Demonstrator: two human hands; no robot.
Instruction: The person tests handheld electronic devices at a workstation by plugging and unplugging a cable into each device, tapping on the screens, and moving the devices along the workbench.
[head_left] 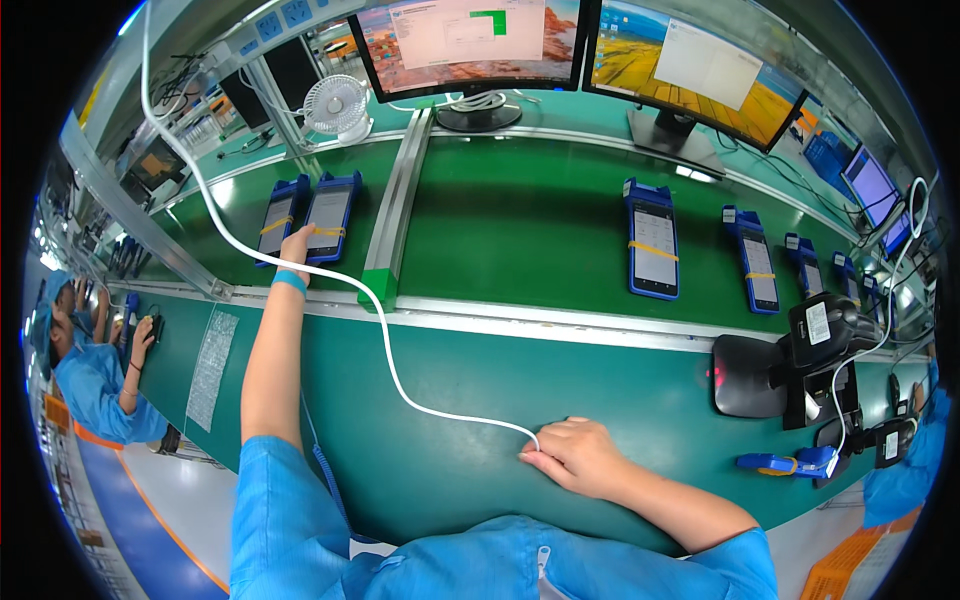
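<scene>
My left arm is stretched out to the far left, with a blue band on the wrist. My left hand (297, 248) is closed on the lower left edge of a blue handheld terminal (333, 210), whose screen faces up and which has a yellow band around it. Close on its left lies a second blue terminal (275, 222), also banded. Near the front of the green table, my right hand (580, 458) is closed around the end of a white cable (400, 385). That cable hangs down from the upper left; its tip is hidden in my fingers.
Several more terminals (653, 245) lie on the green belt (520, 230) at right. A black scanner on a stand (770, 370) and a cabled blue terminal (790, 463) are at the table's right. Two monitors (480, 45) and a fan (337, 105) stand behind. Another person (100, 370) works at far left.
</scene>
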